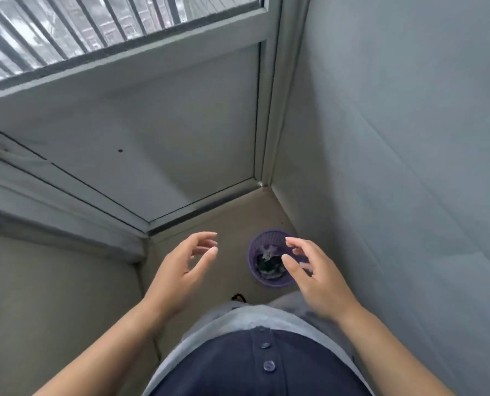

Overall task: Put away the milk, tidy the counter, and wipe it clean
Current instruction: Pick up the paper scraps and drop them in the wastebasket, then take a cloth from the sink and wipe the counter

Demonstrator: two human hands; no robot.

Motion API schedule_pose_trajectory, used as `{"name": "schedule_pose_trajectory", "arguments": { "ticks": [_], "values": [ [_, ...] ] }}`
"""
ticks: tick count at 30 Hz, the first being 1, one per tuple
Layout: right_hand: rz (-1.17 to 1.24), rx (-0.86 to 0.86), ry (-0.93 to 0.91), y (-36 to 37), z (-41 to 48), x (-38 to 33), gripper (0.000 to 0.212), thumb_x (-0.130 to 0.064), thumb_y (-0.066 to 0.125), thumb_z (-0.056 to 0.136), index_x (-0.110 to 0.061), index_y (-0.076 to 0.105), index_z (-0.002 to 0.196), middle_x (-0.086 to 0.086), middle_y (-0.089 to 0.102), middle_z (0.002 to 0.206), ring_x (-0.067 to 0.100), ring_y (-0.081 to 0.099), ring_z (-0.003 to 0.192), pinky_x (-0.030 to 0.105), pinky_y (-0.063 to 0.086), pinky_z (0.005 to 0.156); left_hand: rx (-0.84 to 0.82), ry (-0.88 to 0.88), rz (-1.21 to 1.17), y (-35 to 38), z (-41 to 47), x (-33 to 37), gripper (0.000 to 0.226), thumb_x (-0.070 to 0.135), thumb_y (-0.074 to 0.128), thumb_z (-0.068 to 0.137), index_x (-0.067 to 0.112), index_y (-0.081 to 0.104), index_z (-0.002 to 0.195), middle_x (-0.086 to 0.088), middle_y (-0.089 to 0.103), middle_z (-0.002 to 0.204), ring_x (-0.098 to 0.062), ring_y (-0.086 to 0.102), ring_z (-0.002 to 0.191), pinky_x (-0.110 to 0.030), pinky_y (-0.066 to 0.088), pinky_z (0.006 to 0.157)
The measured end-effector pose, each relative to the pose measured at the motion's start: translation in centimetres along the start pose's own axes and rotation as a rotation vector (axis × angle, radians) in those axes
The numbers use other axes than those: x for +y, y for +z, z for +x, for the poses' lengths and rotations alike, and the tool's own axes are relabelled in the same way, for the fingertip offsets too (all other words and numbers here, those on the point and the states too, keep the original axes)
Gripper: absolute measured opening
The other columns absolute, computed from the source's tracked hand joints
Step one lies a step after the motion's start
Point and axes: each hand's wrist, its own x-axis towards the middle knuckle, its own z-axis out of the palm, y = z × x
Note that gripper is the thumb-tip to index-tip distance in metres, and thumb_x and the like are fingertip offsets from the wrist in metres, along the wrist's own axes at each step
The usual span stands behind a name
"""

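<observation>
Head view, where I stand: in a corner of beige floor (223,221), between a grey door with a barred glass pane on top (152,132) and a plain pale wall (403,144) on my right
Head view, left hand: my left hand (185,270) is held out in front of me, fingers apart and loosely bent, holding nothing
Head view, right hand: my right hand (313,277) is held out beside it, well apart from the left, fingers spread and relaxed, also empty; in the picture it overlaps the right rim of the bin
Head view, bin: a small round purple plastic mesh wastebasket (252,252) stands on the floor near the wall, with crumpled pale and dark rubbish (269,262) inside
Head view, milk: not in view; I cannot tell where it is
Head view, bench: not in view either, and no cloth shows
Head view, clothes: my dark navy buttoned shirt (238,367) fills the bottom edge
Step, as I judge it: the tidying part, at the bin, with the wiping not yet done
Risk, the bin: it looks light and sits close by my feet, so a careless turn could tip it and spill rubbish
Risk, the mesh: small bits could fall through the holes onto the floor
Risk, my hands: after the bin they may be dirty and could soil the milk or the bench when I touch them
</observation>
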Motion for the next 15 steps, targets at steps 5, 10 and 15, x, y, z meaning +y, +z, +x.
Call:
{"name": "schedule_pose_trajectory", "arguments": {
  "ticks": [5,10,15],
  "values": [
    [-0.012,-0.112,-0.072,-0.9,-0.7,0.2,0.031,-0.039,0.053,0.089,-0.033,0.049,0.119,-0.024,0.050,0.120,-0.012,0.045,0.110,0.025,0.043,0.095,0.225,-0.096,-0.138,0.8,-6.2,0.1,0.022,0.037,0.050,0.086,0.035,0.059,0.105,0.020,0.063,0.103,0.001,0.058,0.100,-0.006,0.041,0.078],
    [-0.106,-0.324,-0.149,-1.8,-0.7,0.6,0.029,-0.033,0.054,0.090,-0.030,0.053,0.118,-0.020,0.054,0.115,-0.005,0.050,0.107,0.021,0.044,0.091,0.421,-0.242,-0.220,3.9,-11.3,0.3,0.016,0.030,0.052,0.091,0.034,0.060,0.104,0.008,0.067,0.101,0.001,0.059,0.095,-0.005,0.041,0.074],
    [-0.241,-0.555,-0.266,-1.7,-1.0,1.3,0.041,-0.051,0.048,0.083,-0.030,0.053,0.118,-0.019,0.055,0.112,-0.003,0.053,0.103,0.012,0.041,0.085,0.623,-0.420,-0.324,8.4,-17.4,1.0,0.024,0.041,0.048,0.084,0.037,0.060,0.104,0.019,0.065,0.102,0.002,0.059,0.097,-0.004,0.040,0.076]
  ]
}}
